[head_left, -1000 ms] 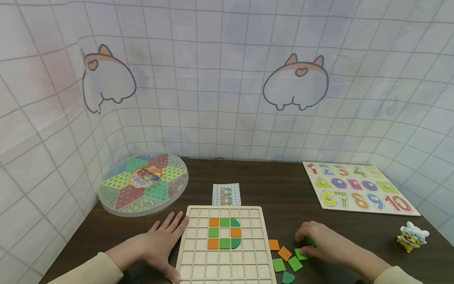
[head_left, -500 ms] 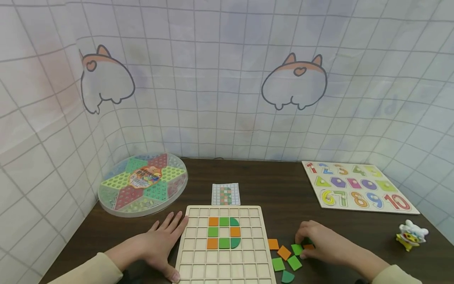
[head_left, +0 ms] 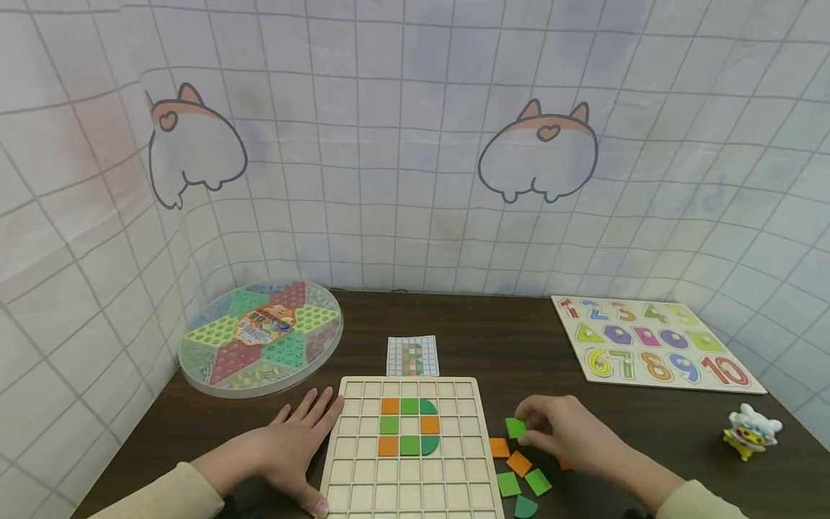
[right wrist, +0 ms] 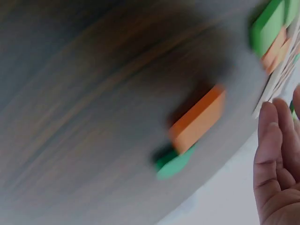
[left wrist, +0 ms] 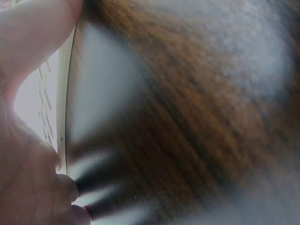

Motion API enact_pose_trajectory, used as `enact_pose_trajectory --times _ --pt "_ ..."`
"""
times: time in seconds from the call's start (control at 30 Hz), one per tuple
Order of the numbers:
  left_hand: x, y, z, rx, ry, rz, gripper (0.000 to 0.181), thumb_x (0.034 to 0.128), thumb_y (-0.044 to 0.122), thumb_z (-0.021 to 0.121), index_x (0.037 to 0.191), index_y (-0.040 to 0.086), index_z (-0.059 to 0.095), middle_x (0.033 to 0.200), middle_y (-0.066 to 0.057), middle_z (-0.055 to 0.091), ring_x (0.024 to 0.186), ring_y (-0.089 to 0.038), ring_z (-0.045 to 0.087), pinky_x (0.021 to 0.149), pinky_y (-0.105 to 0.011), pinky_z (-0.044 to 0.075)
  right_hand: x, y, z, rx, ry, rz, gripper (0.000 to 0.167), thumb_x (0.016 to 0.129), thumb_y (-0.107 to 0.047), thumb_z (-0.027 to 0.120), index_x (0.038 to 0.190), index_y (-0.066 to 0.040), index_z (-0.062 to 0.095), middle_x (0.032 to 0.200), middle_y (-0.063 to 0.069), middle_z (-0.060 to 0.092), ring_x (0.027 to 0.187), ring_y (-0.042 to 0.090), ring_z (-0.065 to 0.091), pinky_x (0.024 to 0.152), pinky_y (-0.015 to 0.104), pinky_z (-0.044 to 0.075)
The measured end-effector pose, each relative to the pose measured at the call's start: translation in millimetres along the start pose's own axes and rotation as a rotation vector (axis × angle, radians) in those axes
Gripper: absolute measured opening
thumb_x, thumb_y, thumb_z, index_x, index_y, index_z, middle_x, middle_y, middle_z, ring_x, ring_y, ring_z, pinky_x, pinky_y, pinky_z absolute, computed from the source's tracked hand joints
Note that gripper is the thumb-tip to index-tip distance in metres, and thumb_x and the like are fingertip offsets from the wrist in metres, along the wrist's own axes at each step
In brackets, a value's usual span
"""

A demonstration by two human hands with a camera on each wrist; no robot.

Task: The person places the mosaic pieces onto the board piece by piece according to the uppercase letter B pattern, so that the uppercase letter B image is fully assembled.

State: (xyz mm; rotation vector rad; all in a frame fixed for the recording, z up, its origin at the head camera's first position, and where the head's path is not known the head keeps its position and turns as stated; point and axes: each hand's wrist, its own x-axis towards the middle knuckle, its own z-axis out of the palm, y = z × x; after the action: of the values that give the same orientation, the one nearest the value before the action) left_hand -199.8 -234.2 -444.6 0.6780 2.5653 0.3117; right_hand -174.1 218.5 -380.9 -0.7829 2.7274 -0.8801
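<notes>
Pinching a green square tile (head_left: 515, 428), the right hand (head_left: 570, 435) sits just right of the wooden grid board (head_left: 411, 472), opposite the spread left hand (head_left: 293, 445).

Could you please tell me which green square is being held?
The green square pinched by the right hand; the others lie on the table or sit in the board.

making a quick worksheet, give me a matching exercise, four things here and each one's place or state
1. wooden grid board
2. pattern card
3. number puzzle
4. one green square

A. back right of the table
B. pinched in the right grip
C. just beyond the wooden grid board
D. touched by the left grip

Pairs: 1-D, 2-C, 3-A, 4-B
</notes>
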Motion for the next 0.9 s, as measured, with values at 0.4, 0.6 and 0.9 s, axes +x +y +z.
enact_pose_trajectory --times 0.4,0.6,0.9 --pt "0.7 -2.2 1.6 -0.008 -0.001 0.002 0.15 0.0544 0.092 0.071 0.167 0.025 -0.003 0.173 -0.011 -0.009 0.159 -0.04 -0.008 0.117 -0.076 0.01 34.0 -60 40 0.18 -0.011 0.048 0.019 0.085 -0.011 0.083 0.1 -0.007 0.072 0.08 -0.004 0.071 0.071 0.004 0.062 0.063 0.022 0.05" --pt "0.6 -4.0 2.4 -0.011 0.001 0.01 0.149 0.0555 0.092 0.071 0.166 0.026 -0.004 0.173 -0.012 -0.01 0.159 -0.04 -0.009 0.117 -0.076 0.01 49.1 -91 59 0.176 -0.074 -0.009 0.016 0.084 -0.006 0.082 0.097 -0.006 0.073 0.079 -0.003 0.072 0.07 0.002 0.061 0.065 0.021 0.051" --pt "0.8 -2.5 2.1 -0.011 0.006 0.007 0.15 0.0537 0.094 0.07 0.166 0.027 -0.005 0.173 -0.011 -0.01 0.159 -0.039 -0.009 0.117 -0.076 0.009 63.5 -116 82 0.156 -0.094 -0.072 0.018 0.079 0.002 0.08 0.095 -0.002 0.072 0.071 -0.006 0.069 0.066 -0.005 0.057 0.069 0.017 0.05"
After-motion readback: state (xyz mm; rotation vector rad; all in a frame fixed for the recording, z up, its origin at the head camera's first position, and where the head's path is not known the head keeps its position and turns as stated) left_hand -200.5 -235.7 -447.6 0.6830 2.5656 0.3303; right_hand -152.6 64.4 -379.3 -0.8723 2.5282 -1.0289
